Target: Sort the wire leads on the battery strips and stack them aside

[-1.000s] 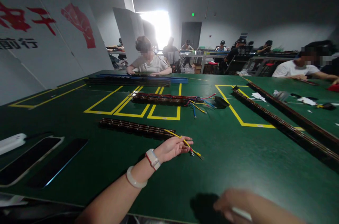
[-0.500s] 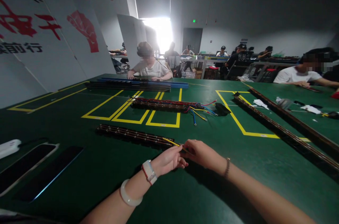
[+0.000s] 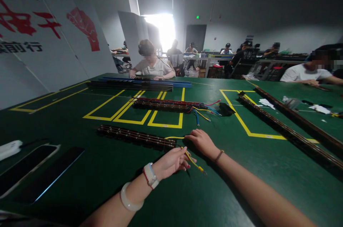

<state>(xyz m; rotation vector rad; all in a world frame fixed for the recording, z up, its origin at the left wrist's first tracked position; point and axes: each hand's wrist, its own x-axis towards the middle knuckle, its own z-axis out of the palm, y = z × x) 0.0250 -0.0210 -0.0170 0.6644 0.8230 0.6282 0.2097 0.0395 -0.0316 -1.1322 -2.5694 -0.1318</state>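
Note:
A dark strip [image 3: 136, 137] with copper-coloured bars along its top lies in front of me. From its right end a yellow wire [image 3: 174, 137] runs into the closed fingers of my right hand [image 3: 202, 144], which rests low over the table. My left hand [image 3: 173, 162] is just below that end, palm turned up. Between its thumb and fingers it pinches a yellow-green wire [image 3: 193, 159], whose free end carries a ring terminal and points to the lower right. Where this wire starts behind the fingers is hidden.
Beyond lies a second barred strip [image 3: 163, 104] with red, blue and yellow leads. Long dark strips [image 3: 278, 127] lie at right. Two dark flat devices [image 3: 57, 171] are on the green table [image 3: 120, 180] at left. A person [image 3: 152, 68] sits across.
My hands have moved apart, the right one forward and right along the yellow wire. The yellow-green wire with its ring terminal now shows beyond my left fingers.

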